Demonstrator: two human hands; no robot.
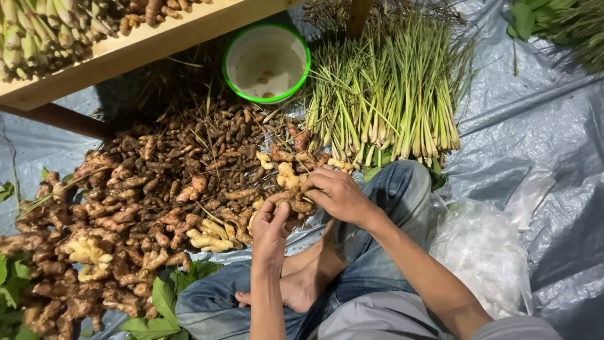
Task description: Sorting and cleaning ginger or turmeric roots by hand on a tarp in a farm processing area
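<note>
— What are the hands doing?

— Both meet over the near right edge of the root heap. The left hand has its fingers curled around a knobbly brown root piece, and the right hand is clenched on the same piece from the far side. The piece sits between the two palms, just above the person's crossed legs in blue jeans, with a bare foot right below.

— How much room is there around them?

— Little on the left: the pile of brown and pale yellow roots spreads from the hands out to the left edge of view, lying on a grey plastic sheet on the floor. On the right the sheet is mostly bare, so that side is open, apart from a crumpled heap of clear plastic bags near the right knee.

— And farther out?

— Just beyond the hands lies a bundle of lemongrass stalks, its cut ends pointing toward the person and nearly touching the knee. Left of it stands a white bowl with a green rim, a few scraps inside. A wooden counter crosses the far left corner, carrying more stalks and roots; its edge overhangs the far side of the pile. Green leaves lie at the near left, beside the thigh.
</note>
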